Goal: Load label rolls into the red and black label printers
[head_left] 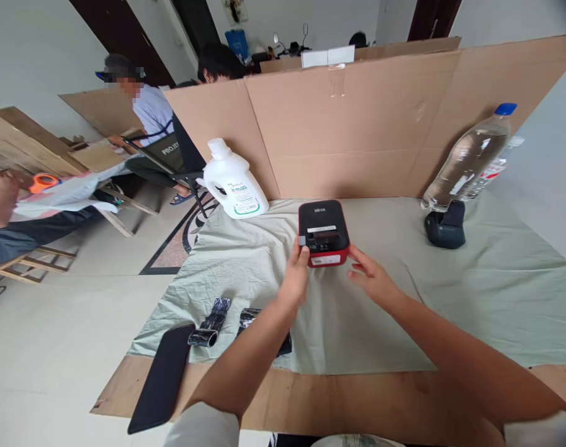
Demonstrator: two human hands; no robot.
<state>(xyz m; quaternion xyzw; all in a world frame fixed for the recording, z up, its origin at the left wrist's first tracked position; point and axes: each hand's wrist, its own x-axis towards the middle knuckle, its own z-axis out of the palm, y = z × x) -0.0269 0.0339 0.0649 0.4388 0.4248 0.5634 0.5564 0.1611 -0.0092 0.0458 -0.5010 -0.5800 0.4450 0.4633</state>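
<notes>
A black-topped label printer (324,217) with red sides and a white sticker on its front sits near the middle of the cloth. My left hand (296,273) grips its left front corner, the thumb on the front and the fingers along the side. At the right front corner, my right hand (373,278) has its fingers apart, a fingertip reaching the printer's side. Below my left forearm lie a partly unrolled dark, shiny strip (213,320) and a second dark strip (249,316), which my arm partly covers.
A black tablet or phone (164,379) overhangs the table's front left edge. A white jug (236,186) stands back left, against a cardboard partition (348,136). Back right are a large water bottle (471,161), a smaller bottle, and a black device (445,226). People sit beyond, on the left.
</notes>
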